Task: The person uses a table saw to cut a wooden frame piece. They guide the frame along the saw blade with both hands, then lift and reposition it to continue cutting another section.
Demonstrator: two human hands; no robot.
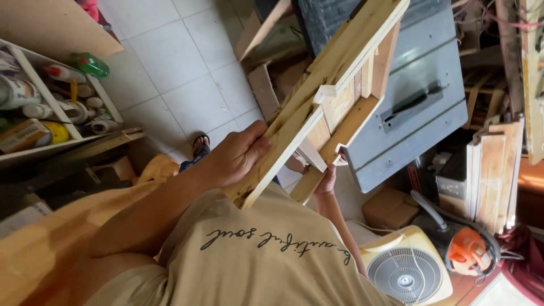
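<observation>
I hold a pale wooden frame (340, 73), made of long boards joined by short cross slats, tilted up in front of my chest. It runs from my shirt up to the top right. My left hand (238, 158) grips the long outer board near its lower end, fingers wrapped over the edge. My right hand (326, 181) is closed on the lower end of an inner board, under the frame and partly hidden by it. My sandalled foot (199, 146) shows on the tiled floor (181, 73) below.
A grey table saw (419, 107) stands behind the frame. At the right are stacked wooden boards (493, 175), a cardboard box (388, 207), a white box fan (405, 272) and an orange tool (467, 249). A shelf (85, 136) with cans and bottles is at the left.
</observation>
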